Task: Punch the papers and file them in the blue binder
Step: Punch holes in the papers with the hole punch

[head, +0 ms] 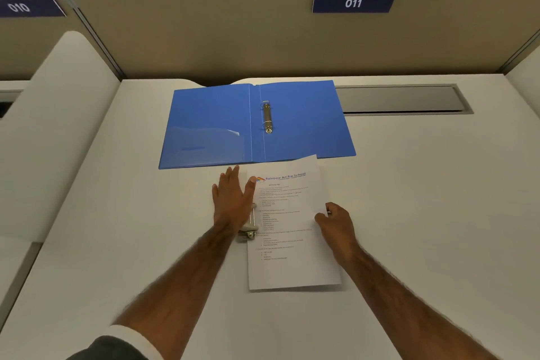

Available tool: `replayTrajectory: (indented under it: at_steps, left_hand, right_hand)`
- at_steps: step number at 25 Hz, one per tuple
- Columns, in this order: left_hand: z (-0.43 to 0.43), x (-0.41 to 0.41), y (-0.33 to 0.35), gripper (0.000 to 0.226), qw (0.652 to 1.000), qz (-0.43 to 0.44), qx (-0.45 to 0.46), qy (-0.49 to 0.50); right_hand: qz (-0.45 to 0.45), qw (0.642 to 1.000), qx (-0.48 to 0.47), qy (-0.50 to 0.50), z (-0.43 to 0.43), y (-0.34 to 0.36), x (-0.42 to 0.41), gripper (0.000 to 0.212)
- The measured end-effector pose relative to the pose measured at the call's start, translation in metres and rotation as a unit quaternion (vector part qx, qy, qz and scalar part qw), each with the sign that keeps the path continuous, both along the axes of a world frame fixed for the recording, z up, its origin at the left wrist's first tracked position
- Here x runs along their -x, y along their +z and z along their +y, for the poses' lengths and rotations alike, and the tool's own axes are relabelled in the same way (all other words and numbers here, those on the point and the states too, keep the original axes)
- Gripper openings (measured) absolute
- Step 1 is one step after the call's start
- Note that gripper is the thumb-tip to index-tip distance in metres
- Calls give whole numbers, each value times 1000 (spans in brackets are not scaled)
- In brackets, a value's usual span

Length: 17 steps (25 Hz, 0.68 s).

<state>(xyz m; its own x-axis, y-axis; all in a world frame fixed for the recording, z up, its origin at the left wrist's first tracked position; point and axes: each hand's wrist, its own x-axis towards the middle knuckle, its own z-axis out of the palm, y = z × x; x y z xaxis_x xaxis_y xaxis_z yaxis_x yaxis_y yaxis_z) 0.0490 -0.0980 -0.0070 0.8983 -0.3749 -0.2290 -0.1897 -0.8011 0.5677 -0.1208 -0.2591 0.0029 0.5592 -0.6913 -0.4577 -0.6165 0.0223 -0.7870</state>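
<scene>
While the left hand (pixel 232 202) presses the punch (pixel 248 228), papers (pixel 292 228) lie beside it.

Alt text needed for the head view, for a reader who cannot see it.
A left hand presses flat on a hole punch at the left edge of printed papers, while the right hand holds their right edge. An open blue binder lies beyond them on the white desk.

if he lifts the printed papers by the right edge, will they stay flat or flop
Probably flop: the papers look like thin plain sheets, so an edge grip by the right hand would let them sag. They look light and may slide on the smooth desk.
</scene>
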Motion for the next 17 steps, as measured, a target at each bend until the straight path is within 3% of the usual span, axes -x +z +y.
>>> replayTrajectory:
  at_steps: [2, 4, 11, 17]
  left_hand:
    - [10, 12, 15, 63, 995, 6, 61, 73]
    - [26, 31, 22, 56, 993, -13, 55, 107]
    - [39, 45, 37, 26, 987, 91, 43, 126]
    - [36, 48, 35, 23, 984, 115, 57, 124]
  right_hand:
    - [3, 1000, -2, 2, -2, 1, 0, 10]
    - [7, 1000, 0, 3, -5, 0, 0, 11]
    - [4, 1000, 17, -14, -19, 11, 16, 10]
    - [18, 999, 28, -35, -30, 10, 26, 10]
